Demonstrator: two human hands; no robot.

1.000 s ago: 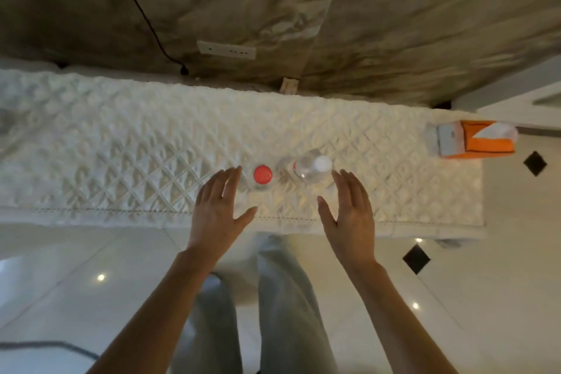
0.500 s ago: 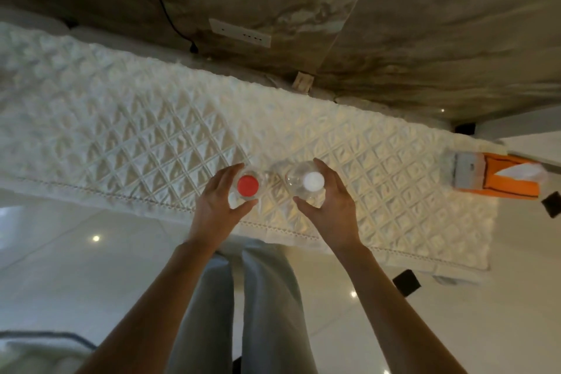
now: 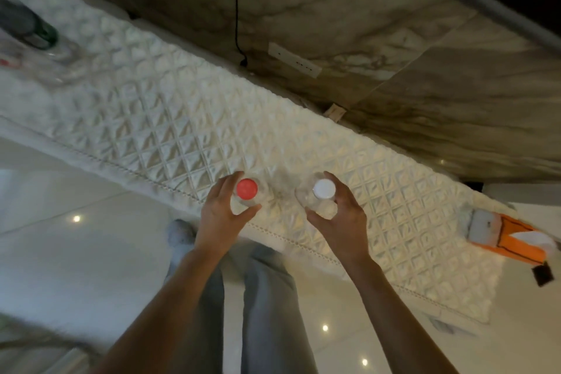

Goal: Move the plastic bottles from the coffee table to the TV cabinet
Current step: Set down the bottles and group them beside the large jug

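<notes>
- The left hand (image 3: 223,215) is curled round a clear plastic bottle with a red cap (image 3: 247,188); the fingers wrap its far side and the thumb closes in from the near side, below the cap.
- The right hand (image 3: 340,218) grips a second clear bottle with a white cap (image 3: 324,188), fingers on its right flank and thumb across the near side.
- Both bottles are seen from straight above, so the caps hide most of the bodies; whether their bases touch the surface below cannot be told.
- They sit side by side, red cap at 9 o'clock of the white one, apart with a gap between them.
- Under them runs a long surface covered by a white quilted cloth (image 3: 170,118) with a diamond pattern, crossing the view from 10 o'clock to 4 o'clock; the bottles are over its near edge, about the middle of its length.
- At 4 o'clock from the white-capped bottle, well apart, an orange and white tissue box (image 3: 510,240) lies on the cloth's end.
- At the far 10 o'clock end is a dark, blurred bottle-like shape with a green band (image 3: 42,36) and some clear items beside it, too smeared to name.
- Behind the cloth rises a marbled wall (image 3: 394,39) with a white socket strip (image 3: 294,60) and a black cable (image 3: 236,9) hanging down.
- At 6 o'clock are the person's grey trouser legs (image 3: 267,297) on a glossy pale floor (image 3: 76,246).
</notes>
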